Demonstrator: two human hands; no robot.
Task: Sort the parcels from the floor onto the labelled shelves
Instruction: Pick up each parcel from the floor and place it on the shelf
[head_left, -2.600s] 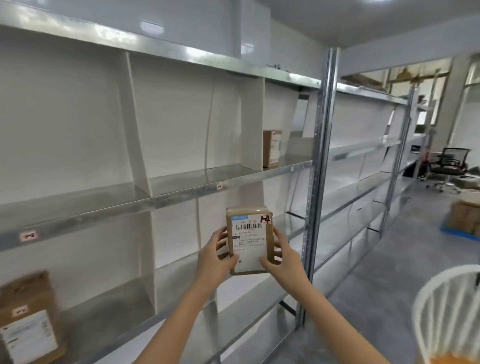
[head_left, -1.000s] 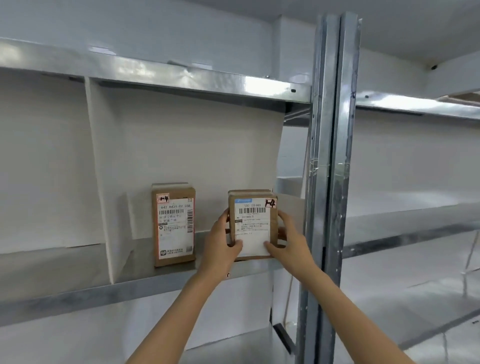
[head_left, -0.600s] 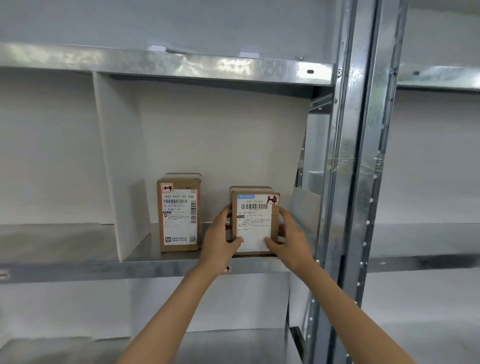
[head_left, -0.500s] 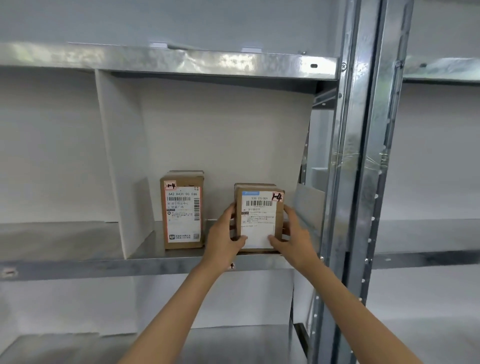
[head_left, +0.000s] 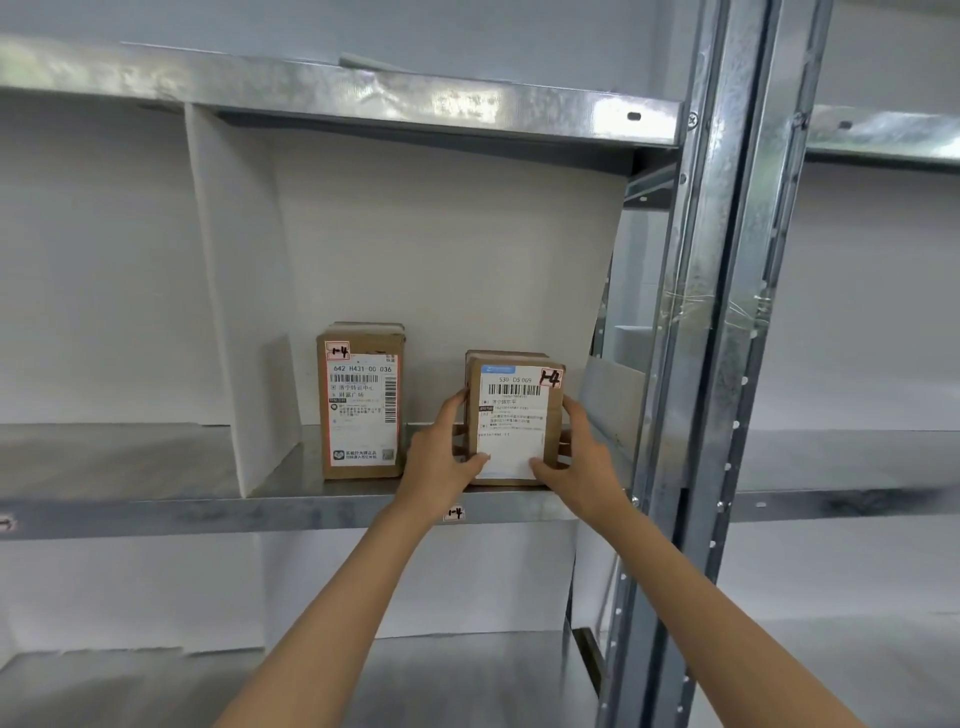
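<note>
A small brown parcel (head_left: 511, 400) with a white shipping label and a handwritten "1-4" mark stands upright on the metal shelf (head_left: 311, 506). My left hand (head_left: 441, 452) grips its left side and my right hand (head_left: 579, 457) grips its right side, thumbs on the front face. A second brown parcel (head_left: 361, 400), also marked "1-4", stands upright to its left, apart from it. A small "1-4" tag (head_left: 454, 513) is stuck on the shelf's front edge just below my left hand.
A white divider panel (head_left: 234, 301) closes the compartment on the left. A galvanised upright post (head_left: 722, 312) stands close to the right of my right hand. Another shelf (head_left: 363, 98) runs overhead, and a lower shelf (head_left: 415, 680) lies beneath.
I carried the parcel from mid-air up to the shelf compartment and set it down upright beside the other parcel. Both hands still hold its sides.
</note>
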